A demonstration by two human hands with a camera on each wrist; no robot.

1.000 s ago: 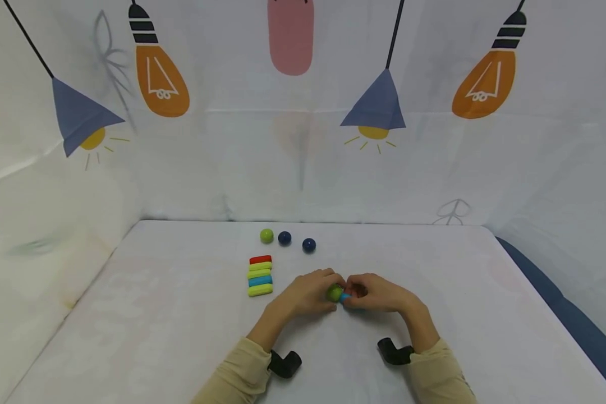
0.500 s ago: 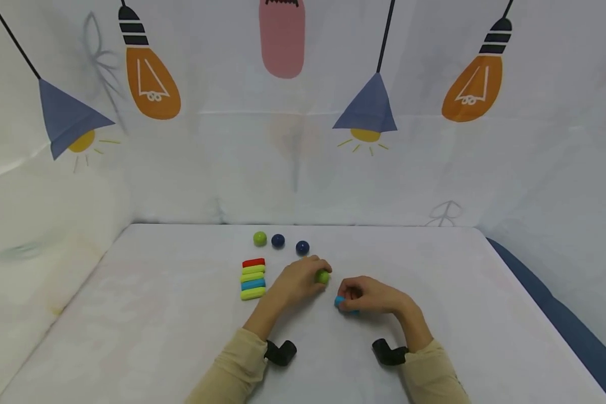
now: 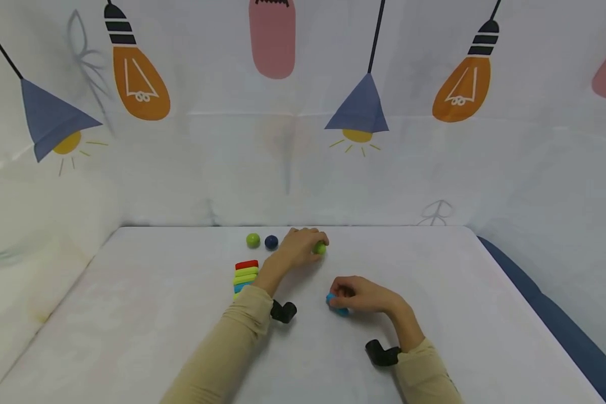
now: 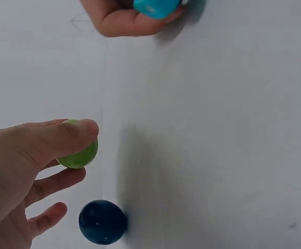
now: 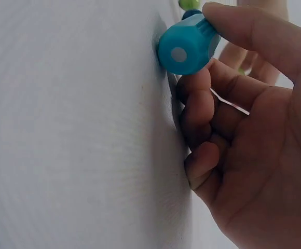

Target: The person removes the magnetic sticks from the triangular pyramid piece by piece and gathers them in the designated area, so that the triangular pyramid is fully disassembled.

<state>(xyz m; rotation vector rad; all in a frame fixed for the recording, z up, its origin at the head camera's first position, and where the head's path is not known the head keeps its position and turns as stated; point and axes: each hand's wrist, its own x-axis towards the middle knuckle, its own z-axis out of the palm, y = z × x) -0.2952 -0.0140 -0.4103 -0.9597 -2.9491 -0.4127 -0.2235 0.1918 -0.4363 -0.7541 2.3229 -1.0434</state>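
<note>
My left hand [image 3: 299, 248] pinches a green ball [image 4: 79, 155] between thumb and fingers, over the far part of the white table. Just beside its fingertips in the left wrist view lies a dark blue ball [image 4: 103, 223]. Nearer the front, my right hand [image 3: 365, 294] grips a short blue cylinder [image 5: 184, 47] low at the tabletop. A pale round dot marks the cylinder's end in the right wrist view. Behind the left hand stand another green ball [image 3: 253, 240] and a dark blue ball [image 3: 271, 242].
Left of the left forearm lies a row of red, yellow and blue sticks [image 3: 246, 272], its near end partly covered by the sleeve. The white table [image 3: 106, 325] ends at a white wall cloth [image 3: 222, 168] printed with lamps and bulbs.
My left hand has carried the green ball away from the right hand, toward the table's back. It now covers one dark blue ball in the head view. The right hand keeps the blue cylinder.
</note>
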